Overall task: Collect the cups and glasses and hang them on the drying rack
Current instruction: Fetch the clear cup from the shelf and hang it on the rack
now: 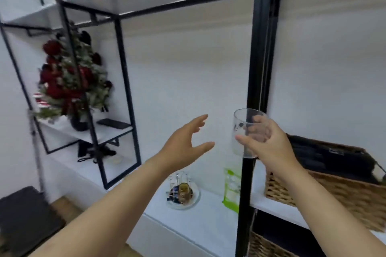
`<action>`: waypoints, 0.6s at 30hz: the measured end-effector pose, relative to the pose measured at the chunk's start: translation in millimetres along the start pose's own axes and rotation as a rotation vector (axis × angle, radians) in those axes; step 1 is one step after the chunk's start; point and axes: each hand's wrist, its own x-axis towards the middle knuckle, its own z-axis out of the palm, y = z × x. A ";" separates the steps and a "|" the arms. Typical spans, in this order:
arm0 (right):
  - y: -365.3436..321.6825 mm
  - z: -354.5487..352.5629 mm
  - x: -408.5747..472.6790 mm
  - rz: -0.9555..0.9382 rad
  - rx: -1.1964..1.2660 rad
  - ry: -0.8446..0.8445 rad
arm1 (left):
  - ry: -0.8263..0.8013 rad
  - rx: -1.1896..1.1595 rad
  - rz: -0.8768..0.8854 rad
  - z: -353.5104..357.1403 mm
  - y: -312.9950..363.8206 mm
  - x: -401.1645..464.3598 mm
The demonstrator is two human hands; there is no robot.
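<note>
The right hand [269,144] grips a clear glass [244,131] upright in the air, fingers curled round its side, in front of the black post [261,48] of the shelving. The left hand [186,142] reaches forward beside it with fingers spread and loose, holding nothing. Below them, on the white shelf [208,221], stands the drying rack [182,190] on a glass plate — a cup already hangs on it — near a green packet [230,190] and a wicker basket [334,192].

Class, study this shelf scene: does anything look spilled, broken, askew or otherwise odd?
Nothing stands out. The right hand grips a clear glass upright and whole; the left hand is open and empty. The drying rack stands on the white counter, no spill visible.
</note>
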 end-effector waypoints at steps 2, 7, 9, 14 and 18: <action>1.8 34.2 11.5 0.005 0.025 -0.062 | 0.050 0.067 -0.075 -26.9 -18.6 -14.3; 3.0 127.4 34.1 -0.012 0.067 -0.255 | 0.172 0.186 -0.265 -88.9 -65.5 -42.6; 4.5 159.6 39.1 -0.023 0.074 -0.321 | 0.215 0.195 -0.337 -104.9 -83.5 -53.2; 15.9 240.2 48.8 -0.036 0.081 -0.410 | 0.285 0.199 -0.422 -128.5 -136.9 -69.4; 34.5 302.8 57.6 -0.031 0.081 -0.439 | 0.287 0.208 -0.452 -142.7 -189.1 -65.8</action>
